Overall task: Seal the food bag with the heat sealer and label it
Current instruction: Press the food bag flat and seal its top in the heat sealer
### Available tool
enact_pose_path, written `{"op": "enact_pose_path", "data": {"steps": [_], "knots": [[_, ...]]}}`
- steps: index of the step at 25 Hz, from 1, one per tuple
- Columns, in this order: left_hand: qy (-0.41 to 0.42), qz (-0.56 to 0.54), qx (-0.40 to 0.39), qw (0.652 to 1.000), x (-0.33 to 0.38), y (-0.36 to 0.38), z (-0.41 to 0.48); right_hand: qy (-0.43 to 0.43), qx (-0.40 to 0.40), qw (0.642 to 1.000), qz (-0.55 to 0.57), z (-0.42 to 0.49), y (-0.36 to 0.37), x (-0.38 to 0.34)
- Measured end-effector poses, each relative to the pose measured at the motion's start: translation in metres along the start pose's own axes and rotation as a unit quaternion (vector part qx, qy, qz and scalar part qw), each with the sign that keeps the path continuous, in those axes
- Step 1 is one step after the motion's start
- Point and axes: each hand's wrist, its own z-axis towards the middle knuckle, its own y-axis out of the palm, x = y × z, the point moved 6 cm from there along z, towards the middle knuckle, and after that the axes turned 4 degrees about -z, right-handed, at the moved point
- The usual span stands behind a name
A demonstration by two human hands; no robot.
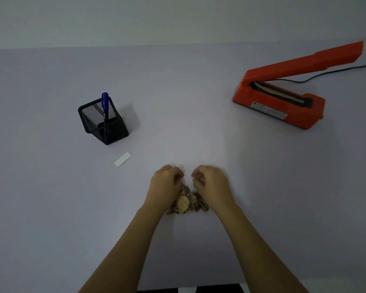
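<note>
Food bag (188, 203) of brown and tan snack pieces on the pale table (51, 208), near the front edge, between two hands.

At the left a black mesh pen holder (103, 121) stands with a blue-capped marker (105, 106) upright in it; just in front of it, apart from it, a small white label strip (123, 159) lies flat at a slant. In the middle, the left hand (166, 185) and the right hand (211, 183) are both curled with fingers drawn in, over the bag's far end; the clear film is too faint to tell whether they actually pinch it. The two hands are close together, not touching. Far right, well apart from the bag, the orange heat sealer (283, 102) sits with its arm raised, and a black cord (336, 71) trails off behind it.
</note>
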Motion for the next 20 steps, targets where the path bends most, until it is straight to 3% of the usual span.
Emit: {"op": "enact_pose_path", "data": {"steps": [4,11,16,20], "knots": [[-0.051,0.009,-0.019,0.998,-0.002,0.001,0.006,0.033,-0.019,0.999,0.020,0.006,0.002,0.001],[-0.054,0.009,-0.024,0.998,-0.006,-0.005,0.007,0.047,-0.032,0.998,0.004,0.009,0.000,0.000],[-0.006,0.030,-0.028,0.999,-0.016,-0.010,0.002,0.032,-0.033,0.999,-0.005,0.008,0.001,-0.002],[0.052,0.074,-0.087,0.992,-0.014,-0.004,0.012,0.006,-0.048,0.999,-0.015,0.013,0.003,-0.006]]}}
